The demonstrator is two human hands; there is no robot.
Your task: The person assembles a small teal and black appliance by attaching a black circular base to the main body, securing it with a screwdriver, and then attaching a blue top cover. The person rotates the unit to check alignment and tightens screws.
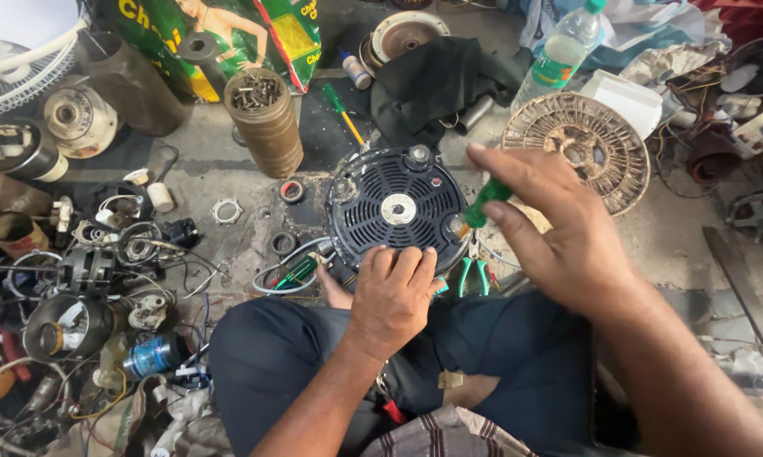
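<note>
At centre of the head view, a round black fan motor housing with slotted vents lies flat on the concrete floor, just ahead of the person's knees. The left hand rests on the housing rim at 6 o'clock, fingers spread flat, closed on nothing. The right hand has its grip closed on a green-handled screwdriver, pinched between thumb and fingers; the tip meets the housing at 4 o'clock. Green-handled pliers lie just beside the housing at 5 o'clock. A rusted round grille sits at 2 o'clock, near a plastic bottle. A cylinder of screws stands at 10 o'clock.
</note>
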